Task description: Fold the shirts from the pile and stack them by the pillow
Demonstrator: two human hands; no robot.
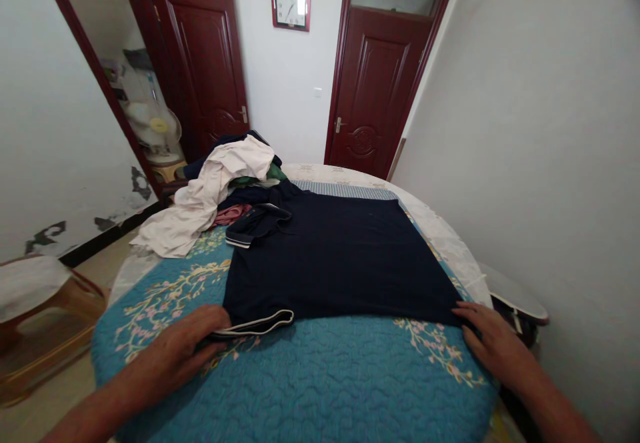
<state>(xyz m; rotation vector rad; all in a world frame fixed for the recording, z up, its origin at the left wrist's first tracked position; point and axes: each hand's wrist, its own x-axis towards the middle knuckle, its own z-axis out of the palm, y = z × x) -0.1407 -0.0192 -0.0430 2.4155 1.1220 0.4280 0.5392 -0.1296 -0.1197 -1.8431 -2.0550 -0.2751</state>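
Observation:
A dark navy polo shirt [330,256] lies spread flat on a blue quilted bed cover [320,383] with flower patterns. Its collar [253,226] points left toward a clothes pile. My left hand [187,343] rests palm down at the shirt's near left corner, fingers closed over the white-trimmed sleeve cuff [260,323]. My right hand [487,339] lies flat with fingers stretched on the shirt's near right corner, at the bed's right edge.
A pile of clothes [215,193], white, green, pink and dark, sits at the bed's far left. A fan [155,129] stands beyond it by an open door. A wooden stool [40,323] is on the left floor. The wall runs close along the right.

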